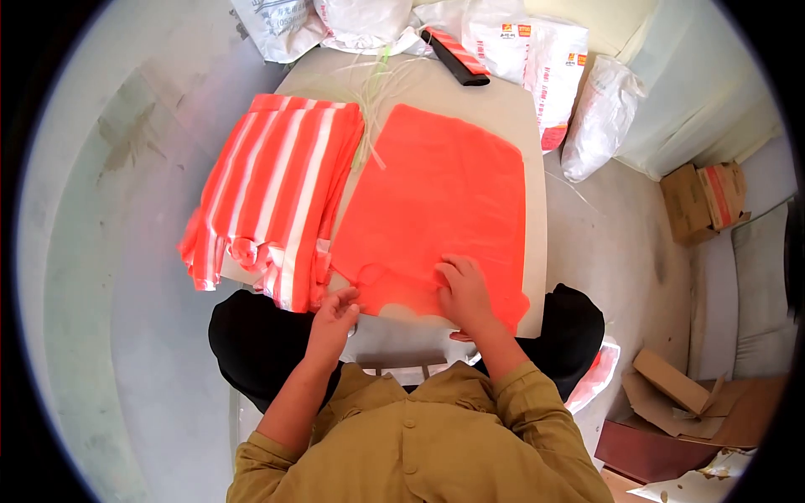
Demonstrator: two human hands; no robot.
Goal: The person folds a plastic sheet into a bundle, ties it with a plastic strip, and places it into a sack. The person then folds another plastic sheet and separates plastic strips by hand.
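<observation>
One pale table point(535, 226): spans the middle of the view, its near edge between two black-clad knees point(256, 339).
Olive-brown shirt point(411, 427): the wearer's own, filling the bottom of the view, sleeves pushed up towards the elbows.
Red sheeting point(440, 197): spread flat on the right of the table, wider towards the near edge; that edge is uneven and lies just in front of the wearer. Whether it is one layer or several, I cannot tell.
Striped pile point(272, 176): red and white, to the left of the red sheeting, several folds deep, its near end crumpled and hanging past the table edge.
White sacks point(495, 42): lined up along the far side of the table, some with red print.
Brown carton point(688, 205): well apart from the table, off to the right.
Black-and-red bundle point(459, 60): narrow, lying slantwise at the far edge, beside the sacks.
Right hand point(464, 293): over the near part of the red sheeting, fingers bent and slightly spread; whether they grip it, I cannot tell.
Left hand point(334, 314): at the near left corner of the sheeting, fingers close together; whether anything is pinched, I cannot tell.
Pale strands point(369, 88): loose, thin, trailing between pile and sheeting.
</observation>
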